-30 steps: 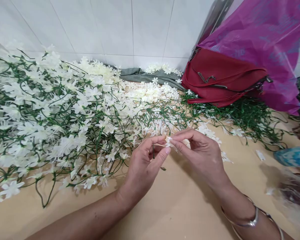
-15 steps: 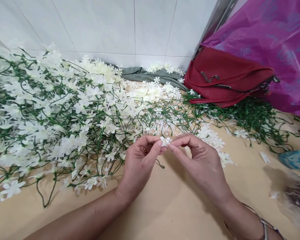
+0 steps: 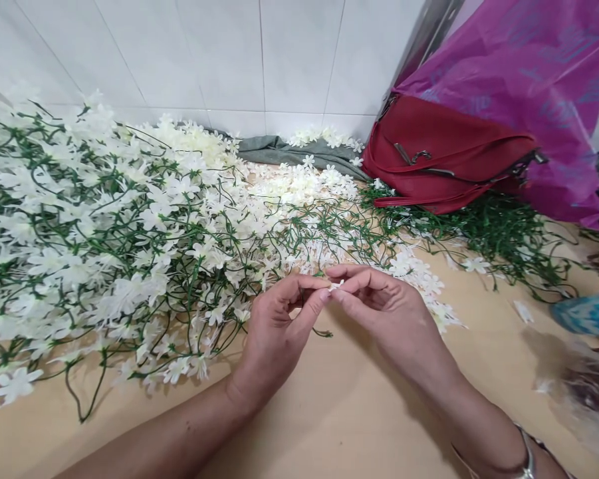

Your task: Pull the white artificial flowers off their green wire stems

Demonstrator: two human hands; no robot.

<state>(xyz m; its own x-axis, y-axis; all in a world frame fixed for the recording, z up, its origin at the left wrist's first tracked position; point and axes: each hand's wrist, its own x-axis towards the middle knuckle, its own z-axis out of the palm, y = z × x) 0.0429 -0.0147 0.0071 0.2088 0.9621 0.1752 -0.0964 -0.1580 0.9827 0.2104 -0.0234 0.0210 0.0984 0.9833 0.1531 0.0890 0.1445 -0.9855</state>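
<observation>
Right at the fingertips, the left hand (image 3: 276, 326) pinches a small white flower (image 3: 336, 286), and the right hand (image 3: 403, 326) has thumb and forefinger nipped together at its other side! Fine petal work is in hand, I'd judge, and the next move calls for a steady left hold and a delicate right one. The flower sits between both sets of fingers, mid-frame, mostly covered. A green stem (image 3: 323, 332) pokes out below; joined or not, I can't tell. Across the table (image 3: 304, 412), white blossoms (image 3: 104, 219) pile up at left; upper right, a red bag (image 3: 443, 156).
</observation>
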